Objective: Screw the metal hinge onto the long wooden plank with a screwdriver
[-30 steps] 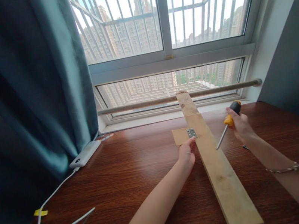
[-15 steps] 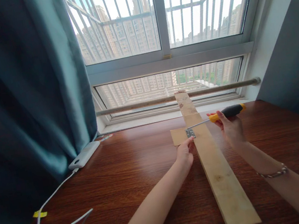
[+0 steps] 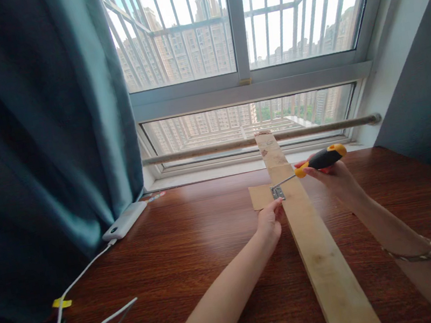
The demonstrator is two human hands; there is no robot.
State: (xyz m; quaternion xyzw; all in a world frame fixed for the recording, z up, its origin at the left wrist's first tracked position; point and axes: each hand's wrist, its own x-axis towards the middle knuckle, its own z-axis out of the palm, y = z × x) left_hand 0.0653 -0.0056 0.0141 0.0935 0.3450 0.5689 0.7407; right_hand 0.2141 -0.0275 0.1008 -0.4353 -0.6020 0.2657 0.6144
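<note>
A metal hinge [image 3: 278, 193] lies across the left edge of a long wooden board [image 3: 325, 259] and a short, flat tan piece [image 3: 261, 198] beside it. My left hand [image 3: 269, 223] is closed, its fingertips gripping the near end of the hinge. In my right hand [image 3: 335, 178] is a screwdriver [image 3: 323, 157] with a black and yellow handle. Its shaft slants down to the left, and the tip meets the hinge's far left part. Whether a screw sits under the tip is too small to tell.
A white power bank [image 3: 124, 221] with a white cable [image 3: 80, 267] lies at the left of the brown table [image 3: 200, 273], next to a blue curtain [image 3: 98, 92]. A horizontal rail [image 3: 205, 151] runs before the window, close to the board's far end.
My right hand has rolled over, and the screwdriver handle has come a little left and nearer. My left hand stays at the hinge. The whole view has shifted slightly.
</note>
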